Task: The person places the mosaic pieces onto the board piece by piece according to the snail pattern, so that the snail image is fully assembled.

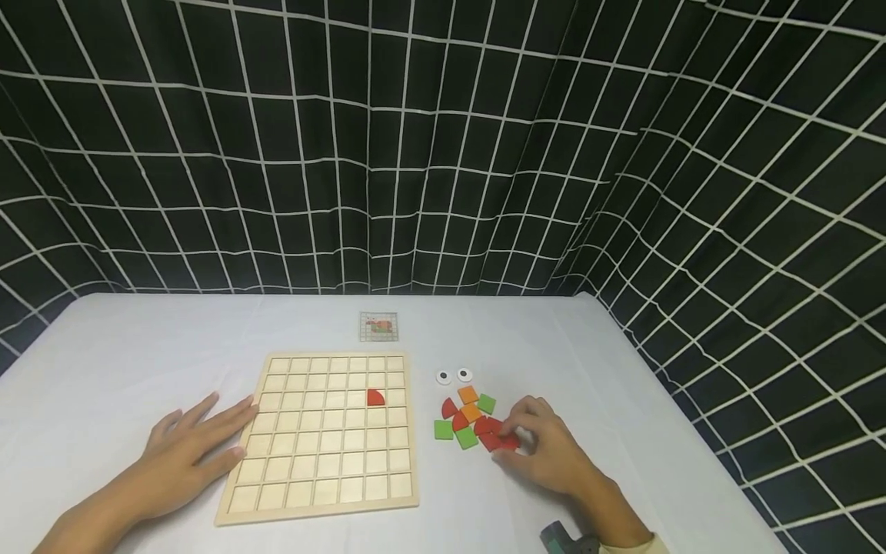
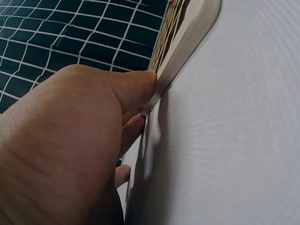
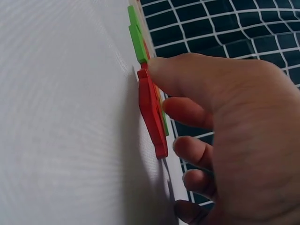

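A square wooden grid board [image 1: 321, 431] lies on the white table, with one red quarter-circle tile [image 1: 375, 398] in a cell on its right side. My left hand [image 1: 183, 454] lies spread at the board's left edge, its fingertips touching the frame; the left wrist view shows the thumb [image 2: 136, 89] against the rim. Right of the board, my right hand [image 1: 543, 450] is over a group of red tiles [image 1: 490, 442], thumb and index finger apart at them. In the right wrist view, red tiles [image 3: 149, 110] lie flat beside the thumb tip; the hand partly hides the group in the head view.
Green tiles [image 1: 444, 430] and orange tiles [image 1: 468, 395] lie loosely beside the red ones. Two round eye pieces [image 1: 464, 375] sit behind them. A small picture card [image 1: 378, 327] lies beyond the board. Black grid-patterned curtains [image 1: 388, 154] stand behind and to the right.
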Motion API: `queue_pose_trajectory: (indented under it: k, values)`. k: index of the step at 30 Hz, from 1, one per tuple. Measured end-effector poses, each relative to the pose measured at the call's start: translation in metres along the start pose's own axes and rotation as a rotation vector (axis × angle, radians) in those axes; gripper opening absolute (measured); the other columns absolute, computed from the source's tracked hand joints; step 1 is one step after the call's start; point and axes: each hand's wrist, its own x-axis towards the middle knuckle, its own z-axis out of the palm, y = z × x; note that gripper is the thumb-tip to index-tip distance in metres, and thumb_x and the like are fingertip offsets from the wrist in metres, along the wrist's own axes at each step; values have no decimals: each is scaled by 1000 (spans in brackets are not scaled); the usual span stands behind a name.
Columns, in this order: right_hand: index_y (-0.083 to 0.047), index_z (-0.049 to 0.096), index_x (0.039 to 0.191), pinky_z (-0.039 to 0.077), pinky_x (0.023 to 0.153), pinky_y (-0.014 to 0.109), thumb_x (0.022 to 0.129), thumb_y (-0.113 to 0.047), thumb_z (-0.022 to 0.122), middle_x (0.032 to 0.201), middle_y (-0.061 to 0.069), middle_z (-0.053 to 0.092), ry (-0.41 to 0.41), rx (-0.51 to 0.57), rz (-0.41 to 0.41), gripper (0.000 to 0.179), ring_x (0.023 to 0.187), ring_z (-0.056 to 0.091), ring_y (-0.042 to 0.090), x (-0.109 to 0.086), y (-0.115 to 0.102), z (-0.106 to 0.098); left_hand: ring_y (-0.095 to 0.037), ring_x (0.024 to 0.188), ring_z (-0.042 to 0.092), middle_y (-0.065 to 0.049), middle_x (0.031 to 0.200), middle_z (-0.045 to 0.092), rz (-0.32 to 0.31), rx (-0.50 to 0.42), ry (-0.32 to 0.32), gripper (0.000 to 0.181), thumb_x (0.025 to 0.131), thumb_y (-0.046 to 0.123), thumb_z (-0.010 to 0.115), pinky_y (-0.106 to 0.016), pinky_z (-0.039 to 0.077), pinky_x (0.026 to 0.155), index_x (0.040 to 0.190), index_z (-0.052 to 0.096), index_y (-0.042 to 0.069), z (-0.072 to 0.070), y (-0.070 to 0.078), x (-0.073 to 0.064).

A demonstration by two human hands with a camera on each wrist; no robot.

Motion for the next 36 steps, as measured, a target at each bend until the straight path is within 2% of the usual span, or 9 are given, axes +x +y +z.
queue_pose_trajectory:
  k: [7,12,18,21,24,30,36]
  values:
    - [-31,65,81,46,75,29,70,-24,88,92,-17,49,25,-60,-19,27,93,45,7,0,-1,4,-47,138,19,-7,149,40,10,6,-3,52,96,33,60,-67,-12,103,144,48,19,2,-1,1]
    - [-31,68,84,44,72,29,69,-24,88,93,-17,50,26,-68,-33,26,91,44,7,0,-2,6,-45,139,17,-3,151,38,16,26,-1,53,96,33,59,-65,-13,104,146,45,20,2,-3,0]
    - [-30,72,90,44,67,26,72,-26,86,92,-16,49,-6,-87,18,23,88,43,8,0,-5,6,-45,140,16,0,153,35,31,12,2,54,96,30,60,-66,-14,103,147,43,21,2,-5,0]
    - [-32,72,89,45,68,27,72,-32,86,92,-17,48,-11,-106,49,23,89,43,7,-1,-5,6,-46,139,16,2,153,34,44,2,8,54,96,28,60,-67,-13,103,147,43,20,4,-5,0]
    - [-32,70,88,44,70,28,70,-36,87,92,-17,48,-7,-115,43,25,89,42,7,2,-6,8,-45,139,16,5,154,32,43,5,17,55,96,28,60,-66,-14,103,147,43,21,5,-6,-2]
    - [-30,72,89,42,68,27,73,-25,85,91,-16,49,-2,-90,9,21,88,42,8,4,-9,9,-45,139,16,8,154,30,32,16,21,56,96,28,60,-66,-14,103,148,41,24,4,-6,-3]
    - [-33,72,91,44,68,28,73,-25,84,93,-16,47,-2,-121,64,23,90,41,8,1,-6,9,-45,139,16,5,154,32,47,11,20,55,96,28,60,-67,-13,103,148,42,23,4,-5,-1]
